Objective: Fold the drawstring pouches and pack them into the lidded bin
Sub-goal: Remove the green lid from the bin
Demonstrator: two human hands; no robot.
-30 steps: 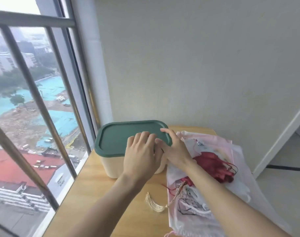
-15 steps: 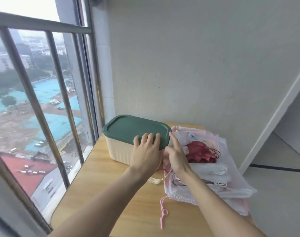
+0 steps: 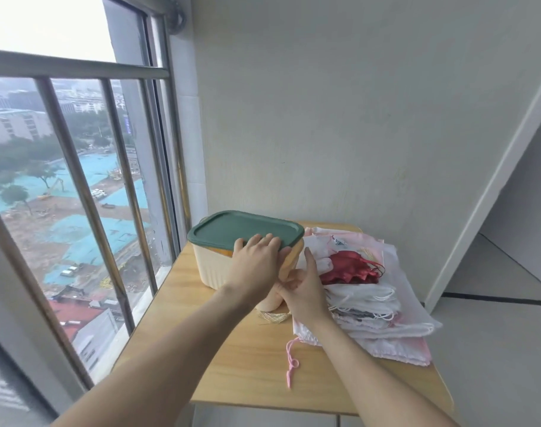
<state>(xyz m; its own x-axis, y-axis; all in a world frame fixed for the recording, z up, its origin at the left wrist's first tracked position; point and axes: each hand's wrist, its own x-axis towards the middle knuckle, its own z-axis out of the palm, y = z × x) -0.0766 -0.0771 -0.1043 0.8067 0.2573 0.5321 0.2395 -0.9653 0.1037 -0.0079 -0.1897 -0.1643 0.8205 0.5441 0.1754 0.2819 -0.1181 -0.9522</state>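
The lidded bin [image 3: 212, 269] is cream with a dark green lid [image 3: 244, 231] and stands at the back left of the wooden table [image 3: 247, 359]. My left hand [image 3: 256, 261] grips the lid's near right edge, and a thin orange gap shows under that edge. My right hand [image 3: 303, 283] presses against the bin's right end, thumb up beside the lid corner, fingers curled on the wall. The drawstring pouches [image 3: 377, 306] lie unfolded in a loose white and pink pile right of the bin, with a red pouch [image 3: 349, 268] on top.
A pink cord [image 3: 290, 363] trails from the pile toward the table's front. A gold tassel [image 3: 275, 316] lies under my wrists. A barred window [image 3: 87, 192] runs along the left; a plain wall stands behind. The floor drops away to the right.
The view has pulled back and up. My right hand slid from the lid corner down onto the bin's end. My left hand stays on the lid, whose near edge now shows a gap.
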